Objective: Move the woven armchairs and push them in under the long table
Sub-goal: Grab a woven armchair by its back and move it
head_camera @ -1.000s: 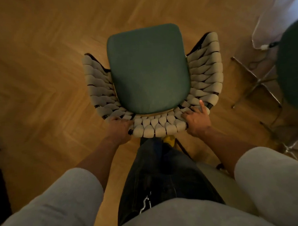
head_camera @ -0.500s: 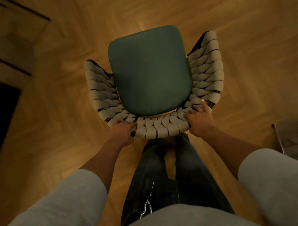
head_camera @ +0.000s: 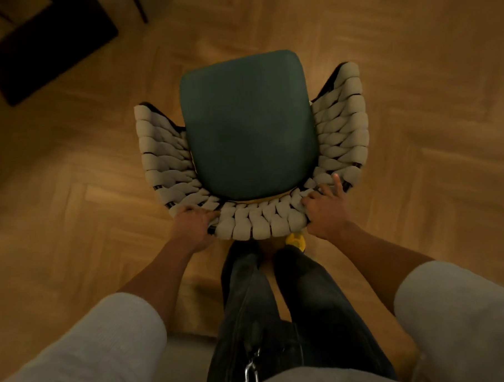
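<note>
Floor [head_camera: 72,198]: one, herringbone wood, filling the view.
Armchair [head_camera: 340,135]: one, standing on the floor straight ahead of the person, its seat facing away from them.
Dark shape [head_camera: 45,41]: one, in the upper left corner, well apart from the armchair; too dim to identify.
Cushion [head_camera: 248,127]: one, dark green, framed by one pale woven back and two woven arms.
Sleeves [head_camera: 87,351]: two, pale grey.
Legs [head_camera: 279,319]: two, in dark jeans, just behind the chair back.
Left hand [head_camera: 193,225]: one; grip clenched round the back rim's left end.
Right hand [head_camera: 325,213]: one; grip grasping the rim's right end, one finger stretched along the weave.
Shoe [head_camera: 295,241]: one yellow toe, below the rim.
</note>
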